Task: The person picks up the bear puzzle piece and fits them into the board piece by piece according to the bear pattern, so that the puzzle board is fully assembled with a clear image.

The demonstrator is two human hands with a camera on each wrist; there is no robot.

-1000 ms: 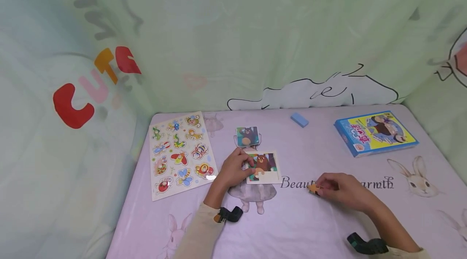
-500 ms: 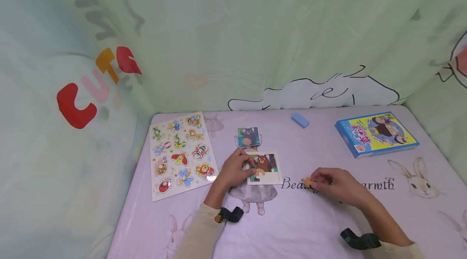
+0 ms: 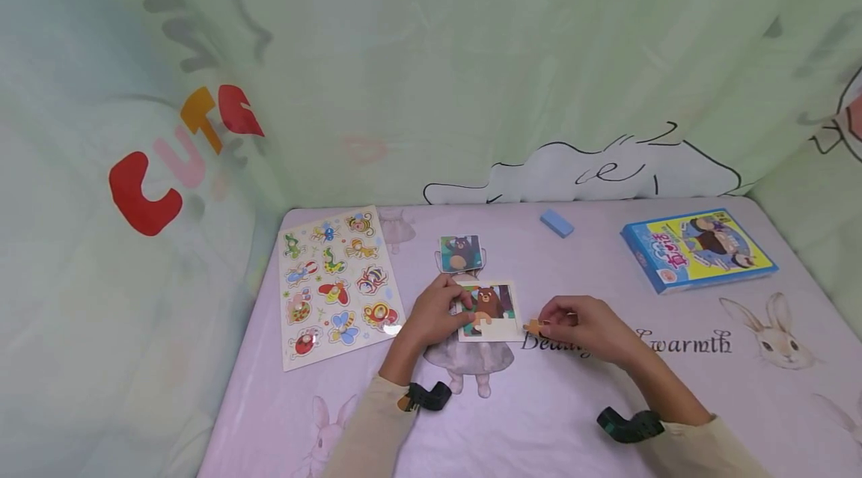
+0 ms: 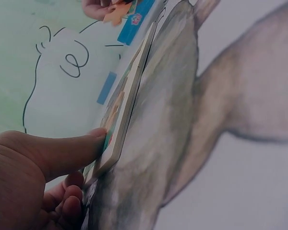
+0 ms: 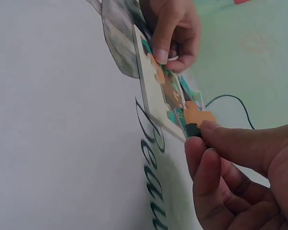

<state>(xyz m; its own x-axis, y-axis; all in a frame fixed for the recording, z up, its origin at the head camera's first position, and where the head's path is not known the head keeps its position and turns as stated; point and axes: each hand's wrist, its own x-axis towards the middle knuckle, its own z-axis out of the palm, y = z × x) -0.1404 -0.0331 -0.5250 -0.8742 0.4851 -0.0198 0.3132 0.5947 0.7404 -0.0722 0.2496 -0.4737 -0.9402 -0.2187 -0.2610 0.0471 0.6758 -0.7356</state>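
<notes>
A small bear jigsaw puzzle (image 3: 497,302) lies in a pale frame on the table, with a bare cream patch along its lower right. My left hand (image 3: 434,312) grips the frame's left edge, its thumb (image 4: 86,148) lying over the top and the fingers curled at the side. Between thumb and fingers my right hand (image 3: 582,325) pinches an orange jigsaw piece (image 5: 198,114) with a dark green corner. That piece is just right of the frame, close to its lower right corner. Beyond the puzzle lies a square bear picture card (image 3: 461,253).
To the left is a board of insect pictures (image 3: 337,283), close to my left forearm. A blue block (image 3: 557,223) sits at the back, and a blue and yellow box (image 3: 700,247) at the back right. Curtain-like fabric (image 3: 431,74) rises behind the table (image 3: 539,418).
My right hand has moved left with the orange jigsaw piece, from over the lettering to beside the puzzle frame. The left hand has stayed on the frame's left edge.
</notes>
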